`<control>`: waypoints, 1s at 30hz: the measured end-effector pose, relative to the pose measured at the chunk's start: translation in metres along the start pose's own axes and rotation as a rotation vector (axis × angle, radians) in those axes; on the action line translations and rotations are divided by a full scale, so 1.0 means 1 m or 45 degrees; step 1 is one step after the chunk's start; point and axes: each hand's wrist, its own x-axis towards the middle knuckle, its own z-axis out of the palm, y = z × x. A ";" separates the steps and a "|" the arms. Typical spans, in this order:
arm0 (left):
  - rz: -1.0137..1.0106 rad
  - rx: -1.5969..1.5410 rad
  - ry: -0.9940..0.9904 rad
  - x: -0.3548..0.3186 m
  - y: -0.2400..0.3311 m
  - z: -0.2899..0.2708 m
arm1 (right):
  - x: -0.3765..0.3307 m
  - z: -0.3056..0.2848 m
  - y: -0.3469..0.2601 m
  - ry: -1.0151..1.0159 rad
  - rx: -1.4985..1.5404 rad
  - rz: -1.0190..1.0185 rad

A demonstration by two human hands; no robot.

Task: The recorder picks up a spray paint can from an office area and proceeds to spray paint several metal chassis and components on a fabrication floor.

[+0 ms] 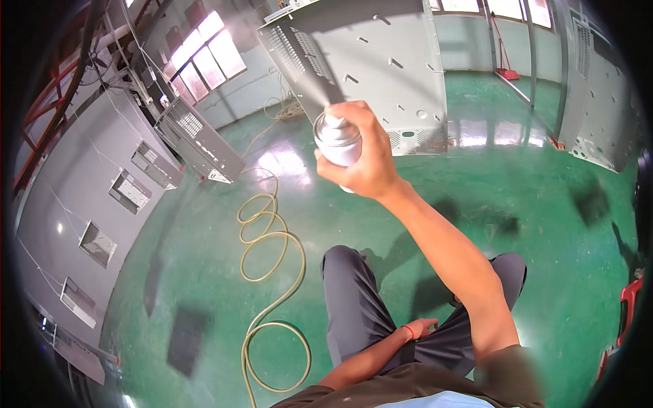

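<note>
My right hand [371, 146] is wrapped round a silver-and-white spray can [338, 141], with the index finger on the nozzle at its top. A dark, hazy streak fans out from the nozzle across the vented side of a large grey metal cabinet [381, 75]. This cabinet hangs or stands just beyond the can; its broad face carries several small pegs and a perforated strip along the lower edge. Down in my lap, my left hand [425, 328] rests between my thighs, a red band at its wrist. Its fingers are loosely extended and hold nothing.
A yellowish hose [272, 234] lies in loops on the green floor [204, 272] to my left. Another grey metal cabinet [598, 95] is at the right, a narrower vented one [201, 136] at the left. Small metal boxes [98, 243] hang on wires farther left. A red broom [507, 73] leans behind.
</note>
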 end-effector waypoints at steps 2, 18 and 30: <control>-0.006 -0.004 0.006 0.003 0.004 0.002 | 0.004 -0.004 0.000 0.036 -0.003 0.092; 0.697 0.029 1.299 -0.001 0.161 -0.152 | 0.011 -0.054 -0.015 -0.037 -0.055 0.195; 0.405 0.773 1.593 -0.026 0.203 -0.375 | 0.004 -0.118 -0.019 -0.082 -0.127 0.222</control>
